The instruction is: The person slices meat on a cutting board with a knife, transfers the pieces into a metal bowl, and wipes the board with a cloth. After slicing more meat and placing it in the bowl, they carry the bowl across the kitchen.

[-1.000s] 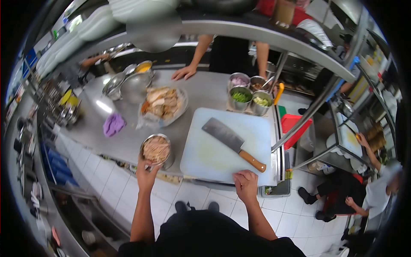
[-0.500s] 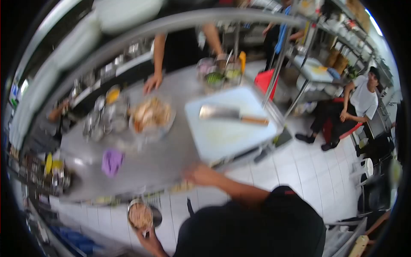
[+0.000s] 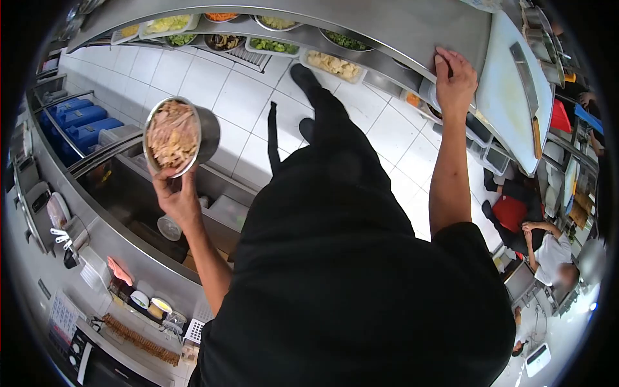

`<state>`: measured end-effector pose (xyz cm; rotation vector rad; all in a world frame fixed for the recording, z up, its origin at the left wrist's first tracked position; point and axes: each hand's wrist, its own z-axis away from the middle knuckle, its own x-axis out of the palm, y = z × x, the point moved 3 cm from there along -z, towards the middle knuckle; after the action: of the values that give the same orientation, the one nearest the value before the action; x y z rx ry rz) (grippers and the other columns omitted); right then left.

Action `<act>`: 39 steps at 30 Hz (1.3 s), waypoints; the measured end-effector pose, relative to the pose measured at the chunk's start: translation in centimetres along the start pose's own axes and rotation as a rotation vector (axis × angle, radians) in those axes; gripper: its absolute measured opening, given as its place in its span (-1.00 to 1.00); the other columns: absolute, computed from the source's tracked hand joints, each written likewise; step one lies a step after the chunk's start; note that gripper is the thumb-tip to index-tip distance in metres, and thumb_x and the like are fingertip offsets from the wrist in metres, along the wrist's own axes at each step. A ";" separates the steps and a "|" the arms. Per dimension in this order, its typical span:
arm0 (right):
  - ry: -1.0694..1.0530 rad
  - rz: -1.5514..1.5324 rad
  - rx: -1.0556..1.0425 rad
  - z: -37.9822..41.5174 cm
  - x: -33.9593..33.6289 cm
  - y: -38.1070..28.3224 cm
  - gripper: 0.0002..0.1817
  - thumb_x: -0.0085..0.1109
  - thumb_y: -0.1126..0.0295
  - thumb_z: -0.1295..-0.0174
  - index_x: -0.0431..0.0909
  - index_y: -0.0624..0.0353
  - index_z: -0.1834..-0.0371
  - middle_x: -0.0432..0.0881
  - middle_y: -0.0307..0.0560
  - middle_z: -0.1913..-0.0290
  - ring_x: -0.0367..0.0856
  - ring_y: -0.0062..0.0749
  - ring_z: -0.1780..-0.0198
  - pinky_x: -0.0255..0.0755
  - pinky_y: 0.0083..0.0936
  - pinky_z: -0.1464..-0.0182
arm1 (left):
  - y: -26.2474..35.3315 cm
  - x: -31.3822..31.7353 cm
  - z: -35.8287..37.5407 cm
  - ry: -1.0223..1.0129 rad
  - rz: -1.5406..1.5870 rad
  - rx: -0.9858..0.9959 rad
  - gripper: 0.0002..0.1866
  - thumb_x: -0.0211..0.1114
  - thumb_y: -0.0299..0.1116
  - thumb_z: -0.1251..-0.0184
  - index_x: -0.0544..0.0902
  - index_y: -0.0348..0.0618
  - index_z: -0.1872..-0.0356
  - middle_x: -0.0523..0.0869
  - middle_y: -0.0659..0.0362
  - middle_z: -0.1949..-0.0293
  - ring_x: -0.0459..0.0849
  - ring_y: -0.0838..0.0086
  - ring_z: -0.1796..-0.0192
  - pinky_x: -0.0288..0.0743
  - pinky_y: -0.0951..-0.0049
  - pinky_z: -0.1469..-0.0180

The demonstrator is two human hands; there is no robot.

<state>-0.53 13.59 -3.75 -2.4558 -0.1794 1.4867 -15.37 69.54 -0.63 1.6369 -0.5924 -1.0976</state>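
My left hand [image 3: 177, 200] holds a round metal bowl [image 3: 209, 134] by its near rim, left of my body. Shredded, pale pinkish-brown food [image 3: 173, 135] fills the bowl to near the brim. At the upper right, my right hand [image 3: 455, 77] rests on the edge of the steel table [image 3: 412, 29] with its fingers apart and nothing in them. Just right of that hand lies a white cutting board [image 3: 506, 97], with a cleaver [image 3: 527, 84] on it, its wooden handle toward me.
Containers of cut vegetables [image 3: 274, 46] line a shelf under the table edge. Left of me stands a steel counter [image 3: 119, 222] with an open compartment; blue containers [image 3: 87, 126] are beyond it. A seated person [image 3: 553, 258] is at the far right, on the tiled floor [image 3: 242, 97].
The view has swung down and left, away from the tabletop. The bowl, still in my left hand, now appears higher and larger. My right hand now rests on the table edge.
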 end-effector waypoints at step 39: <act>0.142 0.184 0.078 -6.0 8.9 -16.7 -0.63 0.28 0.07 -0.29 0.68 -0.11 -0.12 0.62 -0.11 -0.22 0.52 -0.11 -0.29 0.39 -0.07 -0.25 | -9.0 -17.0 -25.5 -0.332 -0.036 0.017 -0.65 0.43 -0.71 -0.21 0.46 -0.14 0.15 0.57 0.10 -0.17 0.56 0.39 -0.20 0.43 0.34 -0.29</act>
<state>9.41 30.79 -3.90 -2.5601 0.1330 1.3525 -2.00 98.57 -1.41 1.4940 -0.7893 -1.4079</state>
